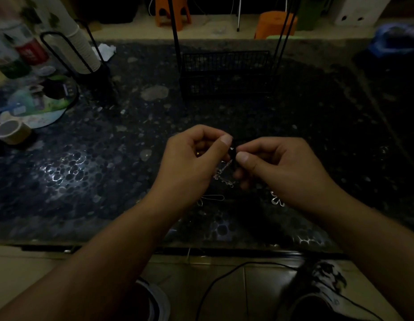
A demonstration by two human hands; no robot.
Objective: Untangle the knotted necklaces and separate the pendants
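The dark pebble-patterned surface (90, 172) filled most of the view, glossy and catching a patch of light at its left. At its far middle stood a black wire basket (226, 72), with thin black rods rising past it. On the far left a stack of paper cups (82, 47) leaned in a black wire holder, beside a blurred bottle with a red label (27, 52), and a roll of tape (12, 132) lay nearer the left edge. Beyond the surface, two orange stools (276, 23) stood on the floor.

Both forearms reached in from below and met over the middle of the surface. The left hand (192, 163) had its fingers curled, its grip narrow, thumb and forefinger pinching a small dark piece (233, 151). The right hand (280, 167) mirrored it, thumb pressed against the same dark piece from the other side, fingers curled under.

Below that pinch, between the two hands, hung a tangle of silver chain (224, 174), held just above the surface. A thin chain loop (213, 197) lay on the surface under the left wrist, and a silver flower-shaped pendant (277, 200) lay beneath the right hand, apart from the loop.
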